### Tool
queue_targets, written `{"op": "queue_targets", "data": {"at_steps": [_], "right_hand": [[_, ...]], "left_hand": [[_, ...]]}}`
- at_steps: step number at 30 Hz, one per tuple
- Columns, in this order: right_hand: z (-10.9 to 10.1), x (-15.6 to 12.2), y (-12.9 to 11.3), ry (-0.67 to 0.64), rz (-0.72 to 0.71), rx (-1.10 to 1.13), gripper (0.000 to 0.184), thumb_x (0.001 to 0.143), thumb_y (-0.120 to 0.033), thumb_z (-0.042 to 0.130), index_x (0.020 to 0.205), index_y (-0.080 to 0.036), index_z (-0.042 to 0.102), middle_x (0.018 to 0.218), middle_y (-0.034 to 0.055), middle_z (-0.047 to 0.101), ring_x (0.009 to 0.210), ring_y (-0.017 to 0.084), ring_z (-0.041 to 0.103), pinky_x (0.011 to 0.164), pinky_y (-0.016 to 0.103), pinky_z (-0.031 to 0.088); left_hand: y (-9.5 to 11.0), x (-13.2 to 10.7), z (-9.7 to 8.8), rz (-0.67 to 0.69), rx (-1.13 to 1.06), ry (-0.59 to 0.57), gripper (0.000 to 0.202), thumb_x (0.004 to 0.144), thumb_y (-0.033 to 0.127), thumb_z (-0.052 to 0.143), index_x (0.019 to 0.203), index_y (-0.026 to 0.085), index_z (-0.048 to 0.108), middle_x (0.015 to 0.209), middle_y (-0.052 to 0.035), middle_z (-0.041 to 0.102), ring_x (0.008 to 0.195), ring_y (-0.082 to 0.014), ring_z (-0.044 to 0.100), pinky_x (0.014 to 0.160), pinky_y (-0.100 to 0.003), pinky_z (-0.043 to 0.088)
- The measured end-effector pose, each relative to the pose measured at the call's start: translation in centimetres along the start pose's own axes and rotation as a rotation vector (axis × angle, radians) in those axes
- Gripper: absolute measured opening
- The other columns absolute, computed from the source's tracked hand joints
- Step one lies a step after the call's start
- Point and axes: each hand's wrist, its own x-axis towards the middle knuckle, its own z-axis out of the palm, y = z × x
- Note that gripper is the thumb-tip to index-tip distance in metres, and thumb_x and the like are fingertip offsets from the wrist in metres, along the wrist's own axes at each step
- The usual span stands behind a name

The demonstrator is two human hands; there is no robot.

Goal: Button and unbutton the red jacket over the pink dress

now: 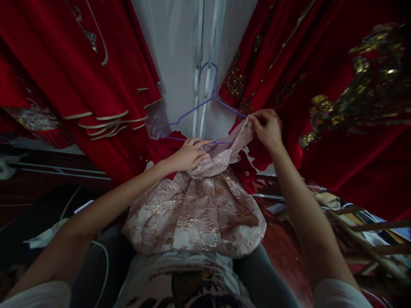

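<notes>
While right hand (269, 128) pinches dress (199, 209) edge | red garments (118, 77) flank hanger (213, 93)

- pink garment (195, 214): brocade-look cloth, raised texture, metallic glints; inner side smoother, matt
- hanger (213, 95): thin, smooth, low sheen; plastic or coated wire, can't tell
- left red drape (105, 77): smooth cloth, soft sheen
- gold trim (362, 85): glossy, rough, sequin-like
- silver trim (37, 115): glittery, bumpy
- rails (210, 38): metal-looking, shiny
- slats (379, 224): wood-look, matt
- shirt (154, 282): matt printed cloth
</notes>
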Motion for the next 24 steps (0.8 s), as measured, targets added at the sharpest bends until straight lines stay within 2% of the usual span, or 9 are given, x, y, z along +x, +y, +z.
{"op": "queue_targets", "data": {"at_steps": [2, 5, 10, 12, 14, 17, 21, 24], "right_hand": [[1.2, 0.2, -0.7, -0.002, 0.035, 0.032, 0.034, 0.087, -0.052, 0.05, 0.095, -0.023, 0.066, 0.099, 0.011, 0.065, 0.103, 0.028, 0.059, 0.096, 0.045, 0.044], [2.9, 0.1, -0.3, -0.02, 0.073, 0.063, 0.041, 0.09, -0.057, 0.041, 0.105, -0.024, 0.061, 0.101, 0.0092, 0.066, 0.1, 0.027, 0.06, 0.094, 0.044, 0.044], [4.2, -0.2, 0.7, -0.015, 0.042, 0.04, 0.042, 0.093, -0.056, 0.035, 0.109, -0.025, 0.058, 0.099, 0.0061, 0.066, 0.097, 0.024, 0.062, 0.098, 0.046, 0.042], [4.1, -0.2, 0.8, -0.018, 0.031, 0.028, 0.043, 0.094, -0.057, 0.033, 0.11, -0.026, 0.057, 0.098, 0.0057, 0.066, 0.098, 0.023, 0.062, 0.098, 0.046, 0.042], [3.9, -0.2, 0.8, -0.018, 0.017, 0.013, 0.043, 0.094, -0.058, 0.033, 0.112, -0.027, 0.057, 0.098, 0.0057, 0.066, 0.099, 0.024, 0.062, 0.098, 0.046, 0.042], [3.7, -0.1, 1.0, -0.022, 0.0, 0.0, 0.044, 0.094, -0.058, 0.032, 0.114, -0.027, 0.057, 0.099, 0.0058, 0.065, 0.101, 0.024, 0.061, 0.098, 0.046, 0.042], [3.8, 0.0, 1.1, -0.02, -0.003, 0.016, 0.044, 0.093, -0.058, 0.033, 0.111, -0.027, 0.058, 0.098, 0.0063, 0.066, 0.097, 0.023, 0.062, 0.095, 0.042, 0.044], [3.8, 0.0, 1.1, -0.022, 0.004, 0.03, 0.044, 0.093, -0.059, 0.034, 0.11, -0.026, 0.058, 0.097, 0.007, 0.066, 0.096, 0.023, 0.062, 0.09, 0.04, 0.047]], "left_hand": [[0.1, 0.4, 0.7, -0.01, -0.019, 0.018, 0.033, 0.096, 0.032, 0.041, 0.089, 0.021, 0.071, 0.147, -0.0029, 0.044, 0.125, -0.0279, 0.04, 0.104, -0.051, 0.035], [0.2, 0.5, 1.2, -0.024, -0.028, 0.038, 0.032, 0.096, 0.033, 0.04, 0.091, 0.021, 0.07, 0.146, -0.0038, 0.046, 0.126, -0.0275, 0.04, 0.105, -0.051, 0.034], [-1.1, -0.6, 0.0, -0.003, -0.067, 0.046, 0.033, 0.097, 0.037, 0.039, 0.092, 0.023, 0.068, 0.146, -0.0035, 0.044, 0.127, -0.0249, 0.039, 0.107, -0.049, 0.031], [-2.5, -1.6, -1.1, -0.066, -0.059, 0.074, 0.035, 0.097, 0.04, 0.037, 0.096, 0.023, 0.068, 0.139, -0.006, 0.048, 0.123, -0.024, 0.042, 0.105, -0.047, 0.034], [-4.5, -3.2, -2.3, -0.247, 0.029, 0.179, 0.039, 0.095, 0.046, 0.038, 0.096, 0.021, 0.068, 0.126, -0.0093, 0.053, 0.116, -0.0258, 0.044, 0.1, -0.046, 0.036], [-7.7, -6.3, -3.9, -0.489, 0.142, 0.245, 0.045, 0.095, 0.048, 0.034, 0.095, 0.019, 0.067, 0.115, -0.0118, 0.056, 0.112, -0.0286, 0.046, 0.097, -0.046, 0.035], [-11.1, -9.7, -4.8, -0.6, 0.152, 0.161, 0.042, 0.095, 0.044, 0.032, 0.099, 0.019, 0.065, 0.106, -0.009, 0.064, 0.105, -0.0254, 0.053, 0.097, -0.043, 0.034], [-12.3, -10.7, -4.7, -0.623, 0.132, 0.124, 0.041, 0.095, 0.041, 0.032, 0.102, 0.018, 0.065, 0.105, -0.0083, 0.067, 0.103, -0.0235, 0.056, 0.095, -0.039, 0.036]]}}
